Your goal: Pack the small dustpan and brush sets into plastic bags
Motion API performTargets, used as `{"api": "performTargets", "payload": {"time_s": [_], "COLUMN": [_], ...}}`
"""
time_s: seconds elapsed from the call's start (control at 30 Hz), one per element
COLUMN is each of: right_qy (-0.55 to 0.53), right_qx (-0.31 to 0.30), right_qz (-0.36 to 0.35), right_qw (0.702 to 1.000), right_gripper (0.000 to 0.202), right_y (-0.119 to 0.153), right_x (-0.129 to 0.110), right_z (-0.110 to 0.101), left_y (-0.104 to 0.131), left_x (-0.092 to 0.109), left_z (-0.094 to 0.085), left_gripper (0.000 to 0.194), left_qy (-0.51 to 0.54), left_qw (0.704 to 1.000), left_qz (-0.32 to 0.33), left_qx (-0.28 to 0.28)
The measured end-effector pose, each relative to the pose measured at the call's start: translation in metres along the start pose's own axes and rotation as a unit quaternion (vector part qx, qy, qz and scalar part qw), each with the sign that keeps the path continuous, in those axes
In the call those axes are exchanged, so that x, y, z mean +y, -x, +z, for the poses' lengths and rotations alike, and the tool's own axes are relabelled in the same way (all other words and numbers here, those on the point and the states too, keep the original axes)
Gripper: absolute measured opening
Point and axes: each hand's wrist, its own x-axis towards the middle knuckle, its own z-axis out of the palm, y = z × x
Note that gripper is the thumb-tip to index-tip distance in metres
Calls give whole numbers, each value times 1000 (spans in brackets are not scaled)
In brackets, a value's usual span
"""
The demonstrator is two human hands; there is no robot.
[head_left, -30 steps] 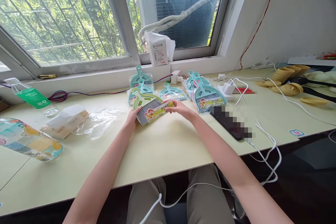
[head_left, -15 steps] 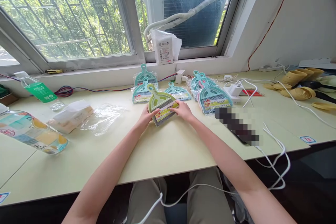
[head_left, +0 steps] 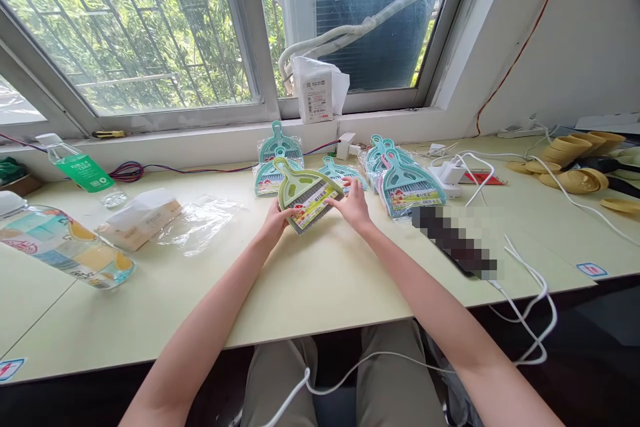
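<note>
A light green dustpan with a small brush fitted in it (head_left: 306,195) is tilted above the table, its label and bristles facing me. My left hand (head_left: 276,223) grips its lower left edge, thumb over the front. At the right edge, my right hand (head_left: 355,205) rests its thumb against the label, while its fingers are lifted apart from the pan. Behind are wrapped teal dustpan sets (head_left: 278,170), with another teal set (head_left: 340,170) lying flat. More wrapped sets (head_left: 410,183) are stacked at the right, a pink edge showing among them.
On the left are a large drink bottle (head_left: 65,240), a green-labelled bottle (head_left: 85,170), a tissue pack (head_left: 143,217) and a crumpled clear bag (head_left: 203,220). At right lie a blurred dark object (head_left: 455,243), white cables (head_left: 530,280) and yellow items (head_left: 575,177). A box (head_left: 317,97) stands on the sill.
My right fingers have loosened and lifted from the dustpan's right edge, the thumb staying at the label. The dustpan has tipped slightly. My left hand keeps its grip.
</note>
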Motion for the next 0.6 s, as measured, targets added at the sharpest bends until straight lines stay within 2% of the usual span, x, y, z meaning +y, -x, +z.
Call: {"api": "performTargets", "payload": {"time_s": [0.07,0.1,0.17,0.23,0.27,0.33,0.47,0.5,0.53,0.57,0.6], "right_qy": [-83,-138,-264,-376,-415,-460,-475,-477,-480,-481,-483], "right_qx": [31,13,-91,-209,-239,-235,-184,-181,-177,-172,-165], "right_qz": [34,62,121,153,161,178,205,204,204,204,206], "right_qw": [996,988,953,890,863,837,836,835,835,835,835], "right_gripper": [69,67,53,39,33,25,17,16,15,14,13], "right_y": [0,1,6,14,19,26,28,27,25,24,22], "right_x": [2,1,-2,-9,-13,-19,-22,-21,-20,-18,-16], "right_z": [4,6,13,19,22,27,25,24,22,21,20], "left_y": [-2,-2,-1,2,3,6,0,-4,-8,-12,-15], "left_x": [2,3,5,6,7,8,13,15,17,20,23], "left_z": [-2,-3,-3,-3,-2,0,-1,-5,-11,-20,-31], "left_gripper": [52,52,53,53,52,51,45,43,42,40,38], "left_qy": [17,23,25,23,20,15,-19,-41,-70,-111,-161], "left_qw": [1000,1000,999,1000,1000,999,998,998,998,992,972], "left_qz": [9,12,14,16,16,21,0,-5,-2,12,39], "left_qx": [9,13,19,10,0,-24,-53,-38,2,65,167]}}
